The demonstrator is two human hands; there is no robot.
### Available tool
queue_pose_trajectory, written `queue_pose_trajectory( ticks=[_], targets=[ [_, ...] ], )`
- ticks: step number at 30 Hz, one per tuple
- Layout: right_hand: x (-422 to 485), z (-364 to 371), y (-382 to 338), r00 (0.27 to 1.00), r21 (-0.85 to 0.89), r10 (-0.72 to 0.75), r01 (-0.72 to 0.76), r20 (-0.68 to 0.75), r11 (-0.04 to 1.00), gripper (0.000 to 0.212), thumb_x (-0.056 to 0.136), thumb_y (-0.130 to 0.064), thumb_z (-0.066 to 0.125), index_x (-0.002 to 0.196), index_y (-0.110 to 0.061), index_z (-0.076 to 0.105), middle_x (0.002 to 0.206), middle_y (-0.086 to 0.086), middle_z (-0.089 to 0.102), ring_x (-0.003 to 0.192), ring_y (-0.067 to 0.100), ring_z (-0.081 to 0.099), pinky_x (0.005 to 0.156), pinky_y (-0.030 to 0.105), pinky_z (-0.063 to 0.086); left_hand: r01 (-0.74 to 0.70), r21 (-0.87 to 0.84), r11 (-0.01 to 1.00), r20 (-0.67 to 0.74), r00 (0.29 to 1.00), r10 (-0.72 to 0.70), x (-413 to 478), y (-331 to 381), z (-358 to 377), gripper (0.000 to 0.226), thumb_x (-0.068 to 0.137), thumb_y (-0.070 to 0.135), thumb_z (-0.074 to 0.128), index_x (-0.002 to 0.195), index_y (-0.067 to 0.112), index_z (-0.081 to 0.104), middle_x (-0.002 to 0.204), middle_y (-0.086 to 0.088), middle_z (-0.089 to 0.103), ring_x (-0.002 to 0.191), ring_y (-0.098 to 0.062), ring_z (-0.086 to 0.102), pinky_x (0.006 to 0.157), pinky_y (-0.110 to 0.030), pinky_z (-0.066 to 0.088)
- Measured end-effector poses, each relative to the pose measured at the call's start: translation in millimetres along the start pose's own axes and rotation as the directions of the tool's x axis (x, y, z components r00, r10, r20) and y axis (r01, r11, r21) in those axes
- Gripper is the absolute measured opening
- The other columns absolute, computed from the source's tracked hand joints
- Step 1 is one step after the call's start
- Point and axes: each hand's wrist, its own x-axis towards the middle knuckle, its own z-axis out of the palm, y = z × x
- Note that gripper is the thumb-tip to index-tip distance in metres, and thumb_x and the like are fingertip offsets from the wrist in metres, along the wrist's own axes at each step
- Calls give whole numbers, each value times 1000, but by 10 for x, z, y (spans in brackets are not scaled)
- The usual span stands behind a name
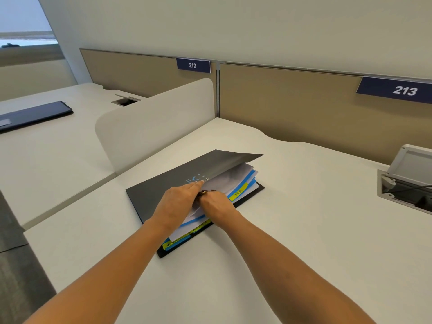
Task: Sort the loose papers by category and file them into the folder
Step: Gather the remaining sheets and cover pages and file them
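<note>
my left hand (178,203) lies flat on the cover (210,164) of the folder (260,187), fingers straight and pressed together along its open edge; the thumb is hidden. touching it on the right, my right hand (217,206) has its fingers curled in among the papers (233,177), gripping sheets inside. beyond my fingertips the cover's far corner arches up, showing white sheets, blue dividers and yellow tabs (238,193) just past my right knuckles. no loose sheets show outside the folder, so the filing looks nearly done.

i judge the step to be seating the sheets in their section. to do it well, i would hold the cover up with the left hand, slide the sheets squarely toward the spine, and check the tabs stay visible and no corner folds before letting the cover down.

the folder lies at an angle on a white desk (304,218). there is plenty of bare surface to the right of my right hand and toward my body. a low divider (152,127) stands beyond and left of my left hand. well off to the right, an open cable box (406,181) sits in the desk, a snag to avoid if i sweep that way.
</note>
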Motion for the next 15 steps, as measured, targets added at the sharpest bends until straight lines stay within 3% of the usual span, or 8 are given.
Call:
queue_pose_trajectory(
  ticks=[3,9,15],
  targets=[
    [-67,13,18,998,2,-56,56,-32,998,38,96,-8,40,133,-11,48,129,13,55,114,28,52,102,37,36,16,5,1000,-5,1000,-16,-1,7,-14,54,47,-3,86,98,-4,69,79,-16,73,61,-25,71,52,-34,56],
    [-305,-40,78,992,7,-63,65,-110,998,51,95,-37,44,139,-11,41,141,9,47,130,26,40,108,38,31,30,8,1000,-32,999,-29,-22,23,30,53,48,-4,86,98,-3,69,78,-15,73,59,-23,71,49,-31,55],
    [-571,67,87,988,92,5,9,-157,996,39,97,-23,42,129,-3,52,132,14,55,123,28,48,107,36,34,43,-34,998,-9,999,-43,-107,64,219,50,49,-4,86,96,-3,70,76,-14,73,56,-22,70,47,-28,54]
  ],
)
